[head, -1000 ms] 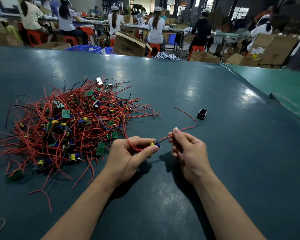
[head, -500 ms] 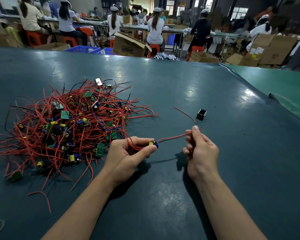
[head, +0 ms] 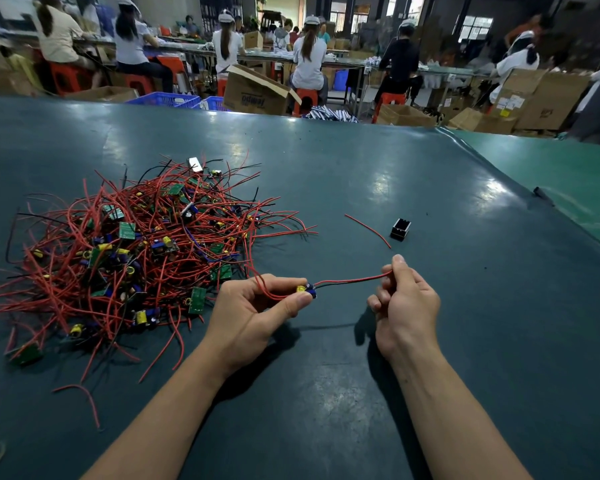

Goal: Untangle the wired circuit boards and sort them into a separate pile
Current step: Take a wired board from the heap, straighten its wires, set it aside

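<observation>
While the left hand point(head: 257, 311) pinches one small circuit board point(head: 306, 290) between thumb and forefinger, the right hand point(head: 404, 299) grips that board's red and black lead wires point(head: 352, 281) at about 3 o'clock from it, fingers curled round them. This board sits at 4 o'clock from the tangled heap point(head: 132, 247), just off its edge. A red wire loop point(head: 257, 271) runs from the left hand up toward the heap, so the board does not look fully free. To do this step well, I judge the leads should be drawn out steadily along their own length, the board held firm, with no jerk that would drag the heap along or strain the solder joints.

Most of the board is hidden under the left fingertips; only a yellow and blue part shows. Whether the loop is snagged inside the heap cannot be told. No sorted pile is visible; only a loose red wire point(head: 367, 230) and a small black part point(head: 400, 229) lie at 1 o'clock on the dark green table point(head: 464, 341).
</observation>
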Motion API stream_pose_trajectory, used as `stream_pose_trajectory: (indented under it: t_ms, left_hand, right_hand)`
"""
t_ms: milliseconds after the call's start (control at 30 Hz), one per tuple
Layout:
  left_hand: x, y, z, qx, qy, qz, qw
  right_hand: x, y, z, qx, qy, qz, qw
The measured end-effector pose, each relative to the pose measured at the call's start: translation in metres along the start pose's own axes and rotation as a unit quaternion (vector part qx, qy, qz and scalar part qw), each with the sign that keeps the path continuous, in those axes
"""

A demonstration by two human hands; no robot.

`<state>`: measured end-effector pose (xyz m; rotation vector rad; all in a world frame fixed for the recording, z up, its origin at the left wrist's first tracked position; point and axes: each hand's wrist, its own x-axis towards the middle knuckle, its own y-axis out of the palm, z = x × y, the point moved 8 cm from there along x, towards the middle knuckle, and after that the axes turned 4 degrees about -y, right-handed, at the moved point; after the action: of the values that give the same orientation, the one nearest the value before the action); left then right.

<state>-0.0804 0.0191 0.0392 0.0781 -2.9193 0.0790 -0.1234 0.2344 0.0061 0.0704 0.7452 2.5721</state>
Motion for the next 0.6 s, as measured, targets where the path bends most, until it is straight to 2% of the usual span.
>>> stream_pose_trajectory:
  t_ms: [333,433,467,500,533,567,600]
  left_hand:
    - [-0.002,-0.009,-0.004,-0.006,0.022,-0.06,0.998]
    - [-0.005,-0.024,-0.011,0.05,0.075,-0.156,0.984]
    - [-0.007,-0.029,-0.016,0.083,0.101,-0.196,0.972]
    - [-0.009,-0.031,-0.022,0.122,0.134,-0.225,0.957]
    - [-0.011,-0.029,-0.029,0.166,0.171,-0.239,0.941]
    - [-0.013,-0.025,-0.034,0.208,0.206,-0.238,0.926]
    - [-0.015,-0.019,-0.037,0.242,0.233,-0.229,0.914]
  right_hand:
    - [0.002,-0.012,-0.001,-0.005,-0.011,-0.042,0.999]
    - [0.003,-0.017,-0.002,-0.011,-0.002,-0.066,0.998]
    - [0.003,-0.019,0.004,-0.058,-0.035,-0.068,0.995]
    - [-0.001,-0.014,0.014,-0.138,-0.093,-0.048,0.985]
    - [-0.008,-0.001,0.022,-0.213,-0.166,0.005,0.963]
    - [-0.02,0.017,0.023,-0.254,-0.217,0.085,0.939]
    - [-0.034,0.034,0.017,-0.269,-0.229,0.173,0.919]
